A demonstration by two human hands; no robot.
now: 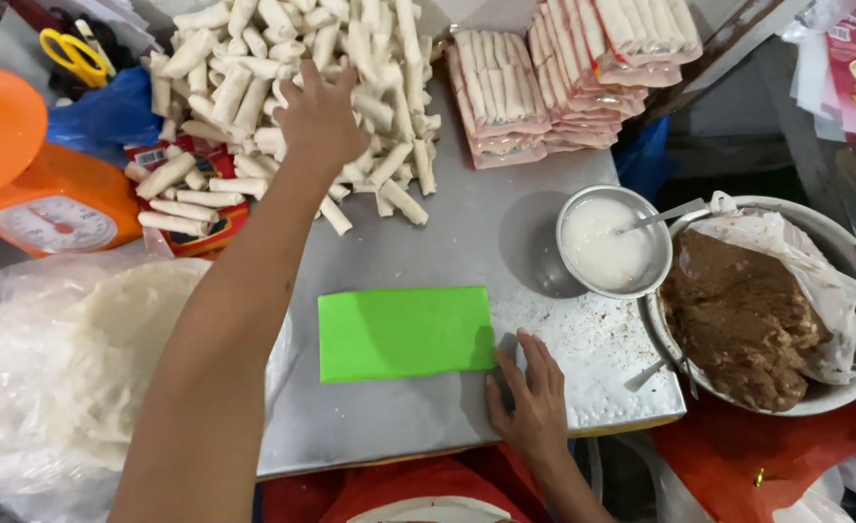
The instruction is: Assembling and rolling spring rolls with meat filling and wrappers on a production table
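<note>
My left hand reaches far forward and lies palm down on a big pile of rolled white spring rolls; what is under the palm is hidden. My right hand rests flat on the metal table near its front edge. Its fingers are spread and hold nothing, and they touch the lower right corner of a bright green rectangular sheet. To the right stand a small metal bowl of white paste with a spoon in it and a large metal bowl of brown filling lined with plastic.
An orange kitchen scale stands at the left, with yellow scissors behind it. A stack of round wrappers in clear plastic lies at the lower left. Packed trays of rolls are stacked at the back right.
</note>
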